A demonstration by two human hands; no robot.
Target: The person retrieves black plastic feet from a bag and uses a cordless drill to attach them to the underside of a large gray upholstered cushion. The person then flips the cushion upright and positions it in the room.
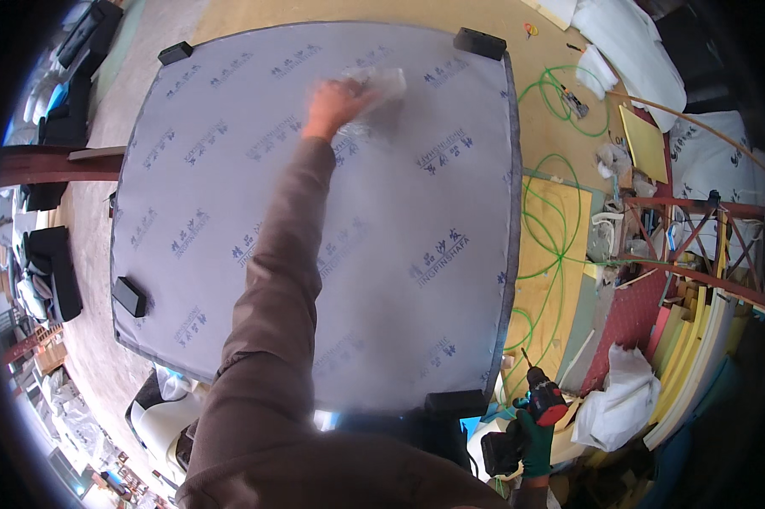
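Note:
A grey fabric-covered panel (382, 314), printed with dark lettering, lies flat before me with a black block-shaped foot at each corner. Over its far part reaches my left hand (336, 106), bare and smeared by motion. Its fingers are closed on a crumpled clear plastic bag (387, 83); what the bag contains is too blurred to make out. Down at the lower right, beyond the panel's near corner, my right hand (535, 445) in a green glove is wrapped round the grip of a red and black cordless drill (547, 400). The drill's bit points up and away from me.
Green air hose (561, 254) lies in loops on the floor to the right, near an air tool (574, 103). Foam strips (684, 356) and white plastic wrapping (624, 399) crowd the right side. A reddish-brown beam (56, 165) meets the panel's left edge.

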